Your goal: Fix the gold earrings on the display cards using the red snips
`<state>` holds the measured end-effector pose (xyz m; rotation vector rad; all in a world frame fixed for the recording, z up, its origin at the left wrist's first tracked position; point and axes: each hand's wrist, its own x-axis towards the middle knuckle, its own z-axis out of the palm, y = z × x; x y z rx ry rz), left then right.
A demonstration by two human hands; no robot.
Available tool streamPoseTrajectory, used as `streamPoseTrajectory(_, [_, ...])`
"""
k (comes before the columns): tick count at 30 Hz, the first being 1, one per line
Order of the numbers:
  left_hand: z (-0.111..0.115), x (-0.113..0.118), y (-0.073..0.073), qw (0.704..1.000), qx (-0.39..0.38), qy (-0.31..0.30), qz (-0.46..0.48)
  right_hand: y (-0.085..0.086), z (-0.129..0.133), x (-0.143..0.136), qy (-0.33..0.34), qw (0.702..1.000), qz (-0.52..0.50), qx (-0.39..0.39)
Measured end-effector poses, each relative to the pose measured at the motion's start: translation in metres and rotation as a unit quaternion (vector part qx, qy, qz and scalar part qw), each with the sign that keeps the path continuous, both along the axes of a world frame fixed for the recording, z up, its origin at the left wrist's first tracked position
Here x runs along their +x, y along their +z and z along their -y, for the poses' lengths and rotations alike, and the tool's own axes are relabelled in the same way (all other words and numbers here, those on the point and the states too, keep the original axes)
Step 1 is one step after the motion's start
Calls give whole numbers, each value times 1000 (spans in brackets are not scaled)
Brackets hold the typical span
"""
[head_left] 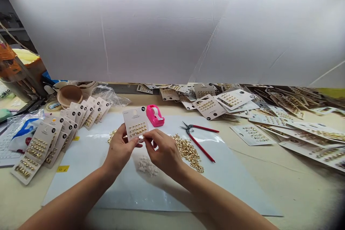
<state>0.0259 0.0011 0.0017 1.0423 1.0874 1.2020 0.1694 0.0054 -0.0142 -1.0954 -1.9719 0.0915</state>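
Note:
My left hand (120, 149) grips a white earring card (135, 118) by its lower left side, tilted up toward me. Rows of small gold studs run across the card's lower half. At its lower right edge, my right hand (163, 151) is closed in a pinch, and whatever sits between its fingertips is too small to make out. Below the hands lies a small heap of clear, whitish earring backs (147, 166). A pile of gold earring pieces (188, 151) spreads beside my right hand, and a smaller gold pile (112, 136) is partly hidden behind my left hand.
Red-handled pliers (201, 142) lie right of the hands on a pale plastic mat (237, 187). A pink tape dispenser (155, 115) stands behind the card. Filled earring cards (40, 143) overlap at left; many more cards (234, 99) are heaped at right under a white panel (161, 36).

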Motion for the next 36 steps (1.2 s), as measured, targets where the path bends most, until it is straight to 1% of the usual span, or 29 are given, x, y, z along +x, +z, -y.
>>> streamPoseTrajectory(5, [-1, 0, -3, 999, 18, -5, -28, -2, 0, 0, 16, 1000, -13, -2])
streamPoseTrajectory(9, [1, 1, -4, 998, 38, -29, -39, -5, 0, 0, 19, 1000, -14, -6])
streamPoseTrajectory(12, [2, 2, -4, 996, 55, -43, -47, -5, 0, 0, 7, 1000, -11, -1])
streamPoseTrajectory(15, [3, 2, -3, 998, 39, -47, -28, -5, 1, -1, -8, 1000, -22, -6])
streamPoseTrajectory(18, [1, 0, -1, 999, 9, -44, 11, -2, 1, 2, 19, 997, -67, -24])
streamPoseTrajectory(20, [0, -2, 1, 999, -4, -38, 29, 2, -2, 7, 25, 988, -141, -62])
streamPoseTrajectory(21, [-1, -3, 2, 999, -5, -37, 36, 4, -5, 11, 19, 976, -192, -96])
streamPoseTrajectory(22, [-1, -4, 3, 998, -3, -38, 41, 5, -8, 14, 10, 958, -249, -140])
streamPoseTrajectory(24, [-1, -5, 6, 997, 6, -51, 51, 7, -15, 20, 15, 902, -351, -249])
streamPoseTrajectory(25, [-1, -6, 8, 997, 12, -59, 58, 7, -18, 22, 39, 870, -386, -306])
streamPoseTrajectory(27, [0, -5, 11, 994, 22, -81, 68, 6, -21, 23, 119, 810, -412, -400])
streamPoseTrajectory(29, [0, -4, 13, 991, 30, -106, 75, 5, -21, 22, 203, 765, -406, -458])
streamPoseTrajectory(31, [1, -3, 14, 988, 33, -127, 76, 4, -19, 19, 247, 736, -403, -485])
streamPoseTrajectory(33, [1, -2, 14, 987, 33, -136, 74, 4, -16, 16, 265, 717, -406, -502])
streamPoseTrajectory(36, [0, -2, 11, 987, 25, -138, 76, 4, -14, 15, 295, 707, -399, -504])
